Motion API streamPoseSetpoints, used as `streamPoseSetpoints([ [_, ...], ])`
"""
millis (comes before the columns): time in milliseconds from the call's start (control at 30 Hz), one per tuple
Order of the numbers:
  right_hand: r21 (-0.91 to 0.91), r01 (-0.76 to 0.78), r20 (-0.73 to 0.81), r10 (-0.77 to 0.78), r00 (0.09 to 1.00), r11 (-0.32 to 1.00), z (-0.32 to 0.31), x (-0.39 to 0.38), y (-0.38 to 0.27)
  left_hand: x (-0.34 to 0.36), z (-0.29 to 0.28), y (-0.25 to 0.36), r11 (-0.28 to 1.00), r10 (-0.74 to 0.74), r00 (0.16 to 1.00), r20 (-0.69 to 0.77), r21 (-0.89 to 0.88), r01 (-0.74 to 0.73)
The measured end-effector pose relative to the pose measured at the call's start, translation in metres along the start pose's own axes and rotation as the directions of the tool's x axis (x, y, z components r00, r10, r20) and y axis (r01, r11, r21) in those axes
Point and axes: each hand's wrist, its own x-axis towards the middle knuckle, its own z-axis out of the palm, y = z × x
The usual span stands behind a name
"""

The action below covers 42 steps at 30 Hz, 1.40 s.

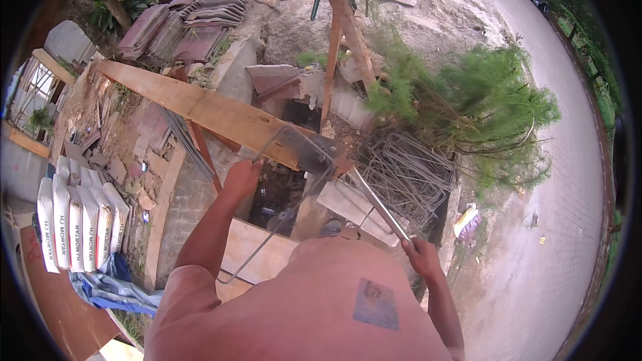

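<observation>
My left hand [242,176] is closed around a thin bent steel rod [262,243] near the edge of a long wooden beam [194,102]. The rod runs over the beam's near end and bends back down toward my body. Gripped in my right hand [422,258] is the lower end of a shiny metal pipe handle [378,202]. Its upper end meets a dark metal plate [309,154] on the beam, where the rod also passes. Just how the handle and rod engage there is blurred.
A pile of bent steel stirrups [409,172] lies right of the beam, below a leafy green branch [468,90]. White sacks [81,224] stand at left on a blue tarp [124,287]. Stacked roof tiles [175,30] lie behind. Below the beam is a dark pit [273,194].
</observation>
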Motion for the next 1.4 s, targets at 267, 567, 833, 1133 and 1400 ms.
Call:
streamPoseSetpoints([
  [267, 0.063, 0.035, -0.007, -0.035, 0.999, 0.997, -0.009, 0.001, -0.027, 0.017, 0.022, -0.031, 0.994, -0.039, 0.999, 0.037, 0.107, 0.034],
  [567, 0.111, -0.044, 0.056, 0.038, 0.998, 0.993, 0.004, 0.012, -0.017, -0.001, 0.019, -0.021, 0.994, -0.053, 0.998, 0.047, 0.102, 0.048],
  [833, 0.117, -0.082, 0.112, 0.069, 0.991, 0.99, 0.005, 0.015, -0.011, 0.009, 0.005, -0.013, 0.998, -0.005, 0.993, 0.122, 0.066, -0.003],
  [1133, 0.103, 0.019, 0.034, -0.022, 0.999, 0.995, -0.01, 0.006, -0.03, 0.028, 0.038, -0.044, 0.999, 0.045, 0.993, 0.105, 0.026, -0.048],
  [1400, -0.052, -0.003, 0.031, 0.004, 1.0, 0.999, -0.013, 0.008, -0.037, 0.02, 0.018, -0.028, 0.995, 0.011, 0.977, 0.212, 0.098, -0.032],
])
